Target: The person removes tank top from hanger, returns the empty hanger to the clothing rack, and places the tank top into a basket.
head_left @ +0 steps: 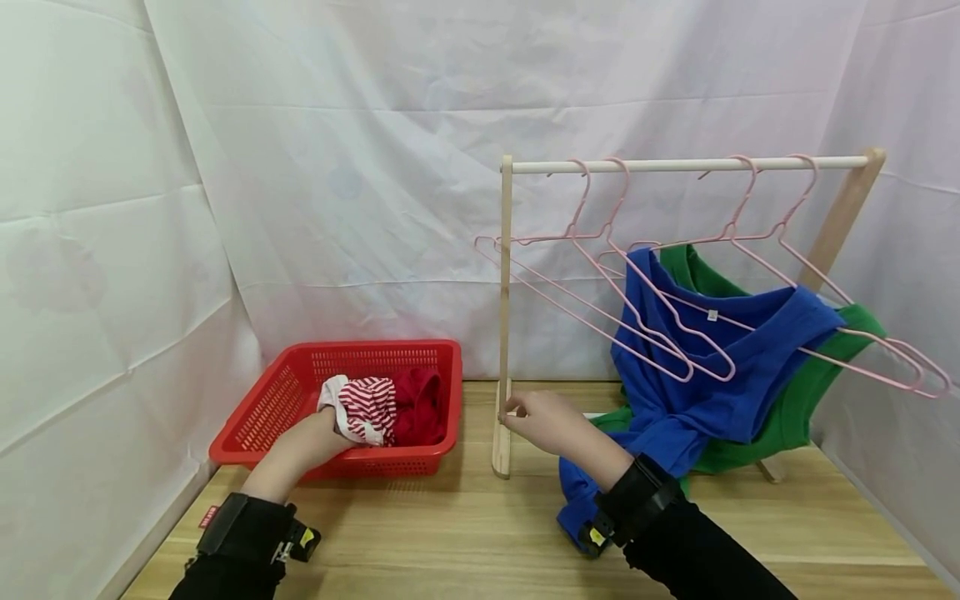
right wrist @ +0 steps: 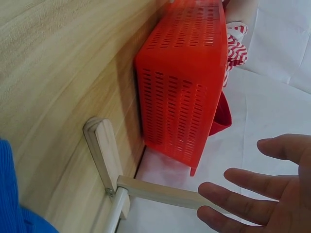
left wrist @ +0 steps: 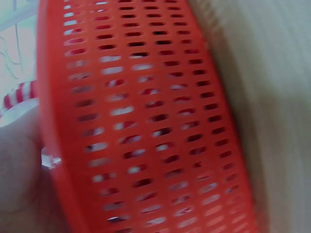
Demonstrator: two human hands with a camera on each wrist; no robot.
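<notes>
A striped red-and-white garment (head_left: 369, 407) is bunched up in the red basket (head_left: 390, 463), beside a dark red garment (head_left: 420, 408). My left hand (head_left: 300, 454) reaches over the basket's front rim and grips the striped garment's white edge, its fingertips hidden by cloth. In the left wrist view the basket wall (left wrist: 146, 116) covers most of the cloth. My right hand (head_left: 551, 427) holds nothing and hovers near the wooden post of the rack (head_left: 505, 333). Its fingers (right wrist: 252, 204) are spread and relaxed in the right wrist view.
Pink hangers (head_left: 622, 242) hang from the rack's white rail (head_left: 675, 165). Blue (head_left: 675, 367) and green (head_left: 825, 375) garments hang on the right-hand ones, the blue one trailing onto the wooden table (head_left: 450, 533). White cloth (head_left: 360, 167) encloses the back and sides.
</notes>
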